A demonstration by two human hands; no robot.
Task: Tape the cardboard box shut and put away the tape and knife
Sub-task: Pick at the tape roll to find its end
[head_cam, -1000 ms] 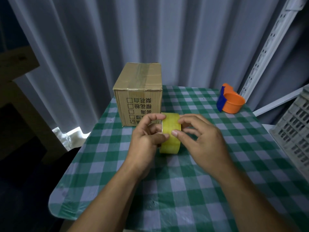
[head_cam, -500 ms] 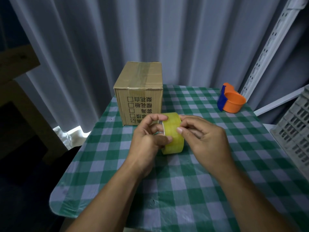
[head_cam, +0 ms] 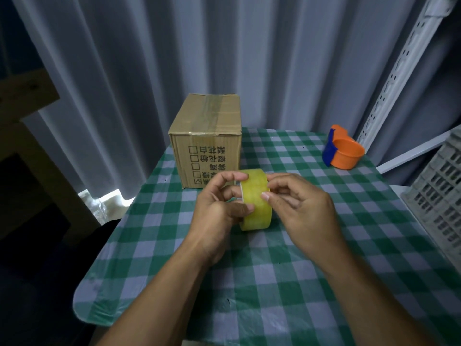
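A brown cardboard box [head_cam: 207, 136] with old tape along its top seam and printed characters on its front stands at the back left of the table. Just in front of it I hold a yellowish roll of clear tape [head_cam: 257, 203] upright above the cloth. My left hand [head_cam: 217, 208] grips the roll's left rim, fingers through the core. My right hand [head_cam: 299, 206] holds its right side, with the thumb pressed on the outer face of the tape. No knife shows in view.
A green and white checked cloth covers the table [head_cam: 287, 283]. An orange and blue tape dispenser [head_cam: 344, 152] sits at the back right. A grey slotted crate [head_cam: 439, 196] stands at the right edge. Pale curtains hang behind; a wooden frame is at the left.
Both hands have shifted the roll slightly to the right and turned it a little. My right thumb has slid along the roll's outer face.
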